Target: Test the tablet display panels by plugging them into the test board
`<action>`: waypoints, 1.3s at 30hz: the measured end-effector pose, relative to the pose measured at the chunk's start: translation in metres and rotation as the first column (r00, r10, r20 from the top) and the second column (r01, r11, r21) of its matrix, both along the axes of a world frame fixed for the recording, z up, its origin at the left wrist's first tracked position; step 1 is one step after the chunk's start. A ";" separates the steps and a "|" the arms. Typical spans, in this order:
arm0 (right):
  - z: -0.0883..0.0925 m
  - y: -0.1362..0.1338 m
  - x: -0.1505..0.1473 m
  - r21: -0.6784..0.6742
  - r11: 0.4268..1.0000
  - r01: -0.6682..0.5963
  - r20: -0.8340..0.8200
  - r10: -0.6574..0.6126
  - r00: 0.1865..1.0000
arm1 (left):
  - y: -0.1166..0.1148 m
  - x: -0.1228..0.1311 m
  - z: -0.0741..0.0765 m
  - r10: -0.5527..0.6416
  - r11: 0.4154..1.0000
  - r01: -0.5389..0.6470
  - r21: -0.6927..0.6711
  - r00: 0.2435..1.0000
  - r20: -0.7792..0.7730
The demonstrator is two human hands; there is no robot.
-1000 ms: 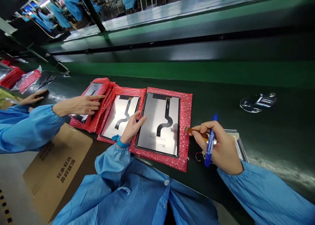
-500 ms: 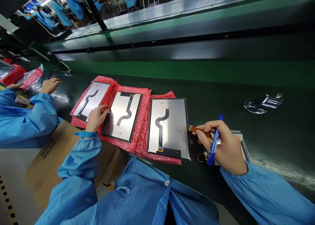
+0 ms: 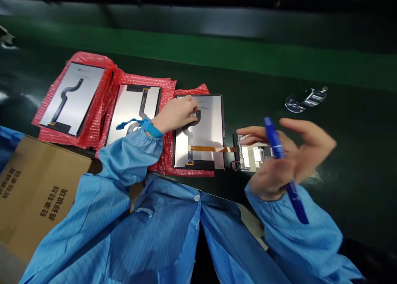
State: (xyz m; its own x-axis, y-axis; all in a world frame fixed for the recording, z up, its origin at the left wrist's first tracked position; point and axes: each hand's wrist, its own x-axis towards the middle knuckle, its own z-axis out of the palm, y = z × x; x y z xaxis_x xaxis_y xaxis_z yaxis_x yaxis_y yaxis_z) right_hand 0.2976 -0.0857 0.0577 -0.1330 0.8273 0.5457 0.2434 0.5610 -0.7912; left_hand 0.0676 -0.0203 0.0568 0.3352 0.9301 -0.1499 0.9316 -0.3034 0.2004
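Three flat display panels lie on red bubble wrap. Over the right panel is my left hand, its thumb and fingertips pinched at the upper end of the dark flex cable. An orange flex cable runs from that panel to a small circuit board. My right hand, somewhat blurred, is above the board's right part with a blue marker held in it, forefinger and thumb spread apart.
The middle panel and left panel sit on red bubble wrap. A clear plastic object lies at the back right of the green bench. A cardboard box stands at the lower left.
The view has tilted down. My left hand has moved right, from the middle panel to the right one. My right hand has let go of the orange cable, which now lies across the right panel.
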 end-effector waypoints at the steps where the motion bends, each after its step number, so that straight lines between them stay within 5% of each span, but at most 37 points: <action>1: -0.001 -0.006 -0.005 -0.060 0.995 -0.084 -0.029 0.083 0.996 | 0.004 -0.004 -0.006 0.010 1.000 -0.010 0.000 1.000 0.016; 4: -0.016 -0.017 -0.020 -0.336 0.888 -0.315 -0.022 0.326 0.945 | 0.009 -0.018 -0.015 -0.015 1.000 0.015 0.006 0.995 0.101; 6: -0.031 -0.018 -0.030 -0.500 0.814 -0.296 0.001 0.343 0.939 | 0.009 -0.024 -0.018 -0.030 1.000 0.029 0.010 0.989 0.143; 8: -0.045 -0.017 -0.036 -0.562 0.798 -0.218 0.029 0.283 0.959 | 0.009 -0.026 -0.019 -0.032 0.999 0.031 0.014 0.986 0.164; 14: -0.056 -0.016 -0.039 -0.426 0.880 -0.208 0.155 0.298 0.942 | 0.007 -0.024 -0.021 -0.017 1.000 0.021 -0.021 0.982 0.190; 21: -0.056 -0.020 -0.040 -0.386 0.897 -0.216 0.201 0.311 0.929 | 0.003 -0.022 -0.014 -0.010 0.999 0.017 -0.045 0.986 0.169; 27: -0.052 -0.005 -0.023 -0.380 0.920 -0.097 0.012 0.110 0.994 | 0.005 -0.021 -0.018 0.000 1.000 0.001 -0.001 0.984 0.180; 29: -0.045 0.007 -0.007 -0.353 0.931 -0.090 0.069 0.122 0.990 | 0.007 -0.021 -0.023 -0.007 1.000 0.003 0.024 0.979 0.204; 34: -0.043 0.039 0.032 -0.187 0.961 -0.202 0.505 0.271 0.819 | 0.010 -0.020 -0.026 -0.029 1.000 0.029 0.002 0.960 0.278; 39: -0.049 0.047 0.035 -0.246 0.872 -0.423 0.500 0.488 0.715 | 0.010 -0.014 -0.014 -0.088 0.970 0.172 -0.174 0.910 0.406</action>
State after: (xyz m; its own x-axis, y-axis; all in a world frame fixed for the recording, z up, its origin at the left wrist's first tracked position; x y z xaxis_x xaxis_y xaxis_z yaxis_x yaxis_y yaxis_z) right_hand 0.3322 -0.0384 0.0085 -0.7486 0.6372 0.1832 0.3770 0.6364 -0.6729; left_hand 0.0532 -0.0104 0.0432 0.5216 0.8379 -0.1608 0.7195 -0.3307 0.6107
